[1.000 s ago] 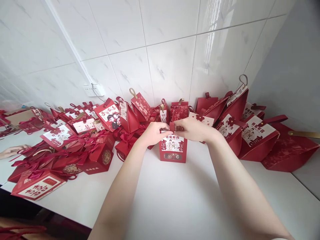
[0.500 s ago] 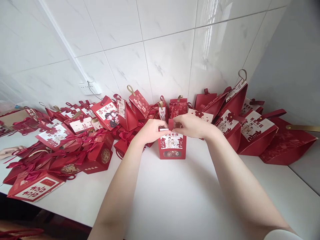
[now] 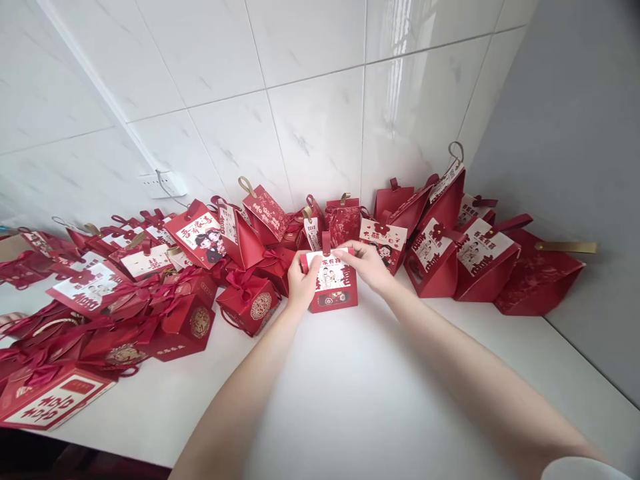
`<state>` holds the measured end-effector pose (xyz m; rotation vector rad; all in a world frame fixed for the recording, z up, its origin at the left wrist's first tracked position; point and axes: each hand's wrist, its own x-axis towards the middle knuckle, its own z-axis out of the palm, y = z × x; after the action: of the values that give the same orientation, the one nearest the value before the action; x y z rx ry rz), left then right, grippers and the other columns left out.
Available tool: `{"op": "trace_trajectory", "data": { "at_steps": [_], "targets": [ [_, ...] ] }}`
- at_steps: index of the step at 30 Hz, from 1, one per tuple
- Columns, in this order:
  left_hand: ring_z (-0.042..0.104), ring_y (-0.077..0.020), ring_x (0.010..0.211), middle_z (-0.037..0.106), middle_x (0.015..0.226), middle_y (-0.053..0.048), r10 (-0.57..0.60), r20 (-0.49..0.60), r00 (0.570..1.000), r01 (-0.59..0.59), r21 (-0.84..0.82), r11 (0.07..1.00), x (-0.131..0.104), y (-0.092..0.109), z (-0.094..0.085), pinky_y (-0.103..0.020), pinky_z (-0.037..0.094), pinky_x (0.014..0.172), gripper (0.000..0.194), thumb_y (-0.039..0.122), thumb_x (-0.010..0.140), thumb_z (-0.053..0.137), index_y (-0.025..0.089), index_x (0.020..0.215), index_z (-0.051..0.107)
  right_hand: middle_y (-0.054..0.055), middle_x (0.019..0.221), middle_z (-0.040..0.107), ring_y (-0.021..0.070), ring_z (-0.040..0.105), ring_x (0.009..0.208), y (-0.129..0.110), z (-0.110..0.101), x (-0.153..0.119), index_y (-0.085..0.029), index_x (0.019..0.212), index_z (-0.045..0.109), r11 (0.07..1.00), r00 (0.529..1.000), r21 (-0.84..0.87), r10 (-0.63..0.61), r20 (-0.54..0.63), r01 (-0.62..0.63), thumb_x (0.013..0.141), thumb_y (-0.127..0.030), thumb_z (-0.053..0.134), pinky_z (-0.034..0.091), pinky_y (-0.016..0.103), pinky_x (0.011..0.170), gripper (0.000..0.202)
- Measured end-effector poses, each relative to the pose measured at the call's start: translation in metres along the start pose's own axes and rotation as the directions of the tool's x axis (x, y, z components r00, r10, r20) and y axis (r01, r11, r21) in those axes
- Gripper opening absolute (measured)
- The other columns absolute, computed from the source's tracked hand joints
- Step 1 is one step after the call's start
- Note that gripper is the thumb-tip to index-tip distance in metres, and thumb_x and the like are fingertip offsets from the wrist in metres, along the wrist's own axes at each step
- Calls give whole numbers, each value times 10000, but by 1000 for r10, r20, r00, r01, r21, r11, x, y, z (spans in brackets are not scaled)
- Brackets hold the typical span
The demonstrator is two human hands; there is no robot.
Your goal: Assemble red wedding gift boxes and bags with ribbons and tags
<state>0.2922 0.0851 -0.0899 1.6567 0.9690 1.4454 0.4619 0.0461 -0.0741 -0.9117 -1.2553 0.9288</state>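
A red and white gift box (image 3: pixel 334 293) with printed figures and a small window stands upright on the white table in front of me. A red ribbon loop (image 3: pixel 327 241) rises from its top. My left hand (image 3: pixel 301 280) grips the box's left side, thumb on the front face. With its fingers on the upper right edge, my right hand (image 3: pixel 369 265) holds the other side. The fingers behind the box are hidden. Just behind it stand a dark red patterned box (image 3: pixel 343 222) and a box with a cartoon face (image 3: pixel 384 241).
Many red boxes with ribbons (image 3: pixel 183 323) crowd the left of the table (image 3: pixel 320 393). Taller handled boxes (image 3: pixel 487 257) line the right, against a grey panel (image 3: pixel 560 153). A socket (image 3: pixel 164 185) sits on the tiled wall. Another person's hand (image 3: pixel 11 321) shows at the left edge.
My hands have moved from the ribbon loop at the top down to the box's sides. The box's top now leans back slightly. The view has shifted a little.
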Motion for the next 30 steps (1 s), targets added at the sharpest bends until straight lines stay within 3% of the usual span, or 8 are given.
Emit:
{"op": "trace_trajectory", "data": {
  "at_steps": [5, 9, 14, 16, 18, 20, 25, 30],
  "targets": [
    [649, -218, 1011, 689, 1089, -100, -43, 64, 997, 47, -70, 996, -23, -22, -3, -314, 507, 879, 528, 609, 917, 402, 168, 1114, 613, 20, 945, 735, 226, 677, 871, 29, -2, -30, -241, 968, 702, 963, 998, 263, 60, -16, -54, 758, -439, 763, 532, 365, 813, 295],
    [651, -230, 1038, 693, 1114, -101, -76, 86, 993, 85, -110, 990, -32, -27, -4, -332, 504, 916, 569, 634, 914, 379, 171, 1139, 622, 26, 1002, 737, 237, 679, 929, 30, -6, -37, -240, 1015, 710, 959, 996, 272, 79, 37, -86, 794, -443, 735, 516, 392, 900, 300],
    [623, -252, 1112, 668, 1197, -100, -84, 146, 986, 102, -121, 987, -34, -36, -7, -369, 470, 981, 578, 643, 880, 452, 187, 1206, 591, 24, 1106, 715, 254, 665, 1007, 37, 0, -47, -259, 1064, 669, 975, 998, 212, 64, -5, -62, 808, -468, 709, 515, 407, 924, 332],
    [587, -268, 1182, 639, 1262, -101, -134, 275, 952, 175, -129, 976, -32, -37, -16, -385, 444, 1017, 589, 614, 834, 562, 196, 1248, 564, 26, 1175, 687, 253, 642, 1069, 41, -1, -53, -267, 1114, 630, 978, 996, 192, 73, 45, -80, 792, -440, 731, 504, 410, 951, 379],
    [565, -278, 1215, 614, 1305, -107, -187, 438, 879, 280, -157, 947, -29, -37, -26, -396, 437, 1025, 603, 527, 773, 693, 198, 1257, 544, 30, 1218, 663, 249, 609, 1133, 44, -7, -57, -268, 1143, 594, 975, 987, 189, 96, 128, -119, 756, -399, 772, 478, 417, 998, 446],
    [580, -270, 1189, 623, 1287, -101, -207, 513, 833, 357, -212, 910, -26, -37, -35, -401, 442, 1011, 592, 428, 719, 776, 200, 1212, 539, 30, 1200, 663, 243, 598, 1148, 47, -14, -59, -270, 1109, 570, 965, 983, 216, 124, 135, -152, 720, -374, 803, 459, 423, 1022, 465],
    [629, -237, 1080, 698, 1097, -57, -248, 441, 862, 380, -239, 894, -25, -34, -38, -403, 425, 1010, 385, 453, 773, 721, 189, 1028, 606, -14, 1034, 676, 209, 651, 987, 55, -22, -56, -280, 902, 472, 951, 986, 269, 165, -24, -153, 753, -440, 764, 489, 411, 948, 365],
    [438, -269, 1359, 551, 1406, -54, -181, 540, 822, 354, -236, 905, -28, -25, -34, -399, 292, 1149, 503, 501, 867, 595, 245, 1300, 587, -2, 944, 665, 221, 630, 936, 57, -21, -63, -252, 825, 502, 974, 989, 175, 149, -18, -144, 825, -520, 668, 460, 411, 940, 315]
  ]
}}
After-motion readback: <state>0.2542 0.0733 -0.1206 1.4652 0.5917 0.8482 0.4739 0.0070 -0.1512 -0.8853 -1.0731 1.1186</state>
